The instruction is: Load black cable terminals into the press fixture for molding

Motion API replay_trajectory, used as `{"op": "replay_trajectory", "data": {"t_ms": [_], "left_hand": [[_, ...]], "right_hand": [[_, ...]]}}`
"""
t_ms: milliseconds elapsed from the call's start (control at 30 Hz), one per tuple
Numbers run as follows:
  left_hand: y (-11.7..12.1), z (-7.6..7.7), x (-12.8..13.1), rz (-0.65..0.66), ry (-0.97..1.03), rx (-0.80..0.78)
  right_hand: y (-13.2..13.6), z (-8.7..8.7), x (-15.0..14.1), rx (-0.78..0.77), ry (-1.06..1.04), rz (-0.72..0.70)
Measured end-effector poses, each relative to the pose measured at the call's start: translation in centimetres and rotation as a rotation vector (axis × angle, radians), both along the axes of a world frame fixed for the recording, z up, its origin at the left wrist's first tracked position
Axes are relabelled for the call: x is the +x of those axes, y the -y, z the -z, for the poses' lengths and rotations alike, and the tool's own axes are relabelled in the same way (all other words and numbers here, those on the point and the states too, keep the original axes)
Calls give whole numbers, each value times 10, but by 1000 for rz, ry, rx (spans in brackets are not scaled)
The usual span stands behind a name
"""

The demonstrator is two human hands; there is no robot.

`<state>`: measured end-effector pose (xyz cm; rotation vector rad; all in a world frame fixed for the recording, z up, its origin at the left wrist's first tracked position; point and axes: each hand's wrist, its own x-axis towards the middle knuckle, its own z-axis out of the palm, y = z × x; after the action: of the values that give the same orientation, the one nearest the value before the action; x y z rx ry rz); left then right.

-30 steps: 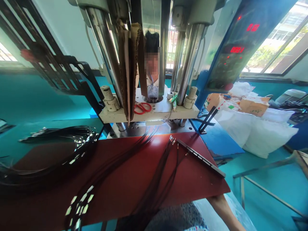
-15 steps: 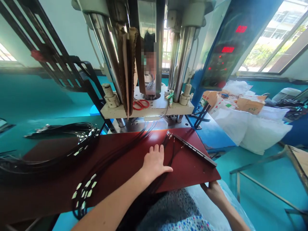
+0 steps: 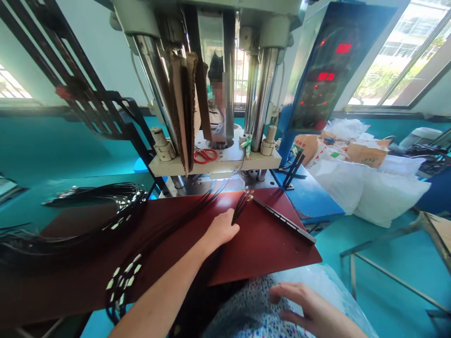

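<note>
Hands at a press bench: left one gathering a bundle of thin black wires.

Black wires (image 3: 240, 209), slim and tipped with small metal terminals, lie fanned on the dark red board (image 3: 268, 244) in front of the press (image 3: 214, 162), their ends near a narrow metal strip (image 3: 282, 218). The left hand (image 3: 220, 230) has its grip clenched on the wires just below the terminals; half a second ago it lay flat and spread over them. The right hand (image 3: 305, 307), fingers loose and released, rests on the patterned cloth at the lap, having let go of the board's near edge. More black wire bundles with white tags (image 3: 121, 281) lie to the left, red scissors (image 3: 205, 156) on the press plate.
</note>
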<state>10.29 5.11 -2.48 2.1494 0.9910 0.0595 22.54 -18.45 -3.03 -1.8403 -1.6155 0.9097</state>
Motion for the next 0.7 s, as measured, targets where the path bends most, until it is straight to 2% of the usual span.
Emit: {"op": "replay_trajectory", "data": {"t_ms": [67, 100, 167, 267, 367, 500, 633, 700], "left_hand": [[12, -7, -14, -8, 327, -440], [20, -11, -21, -5, 457, -623], [38, -16, -33, -17, 613, -811], [64, -14, -46, -86, 669, -854], [80, -3, -56, -198, 702, -851], [83, 12, -63, -334, 807, -808], [79, 18, -62, -276, 788, -779], [78, 19, -61, -234, 739, -758]], "right_hand": [[-23, -8, -4, 53, -294, -37], [-37, -8, -6, 92, -449, -7], [-67, -4, -10, 192, -741, 88], [-109, 0, -20, 304, -1054, 153], [-134, -2, -31, 331, -1066, 242], [-137, -5, -37, 322, -902, 251], [-127, 0, -40, 244, -796, 152], [-125, 2, -40, 224, -818, 130]]}}
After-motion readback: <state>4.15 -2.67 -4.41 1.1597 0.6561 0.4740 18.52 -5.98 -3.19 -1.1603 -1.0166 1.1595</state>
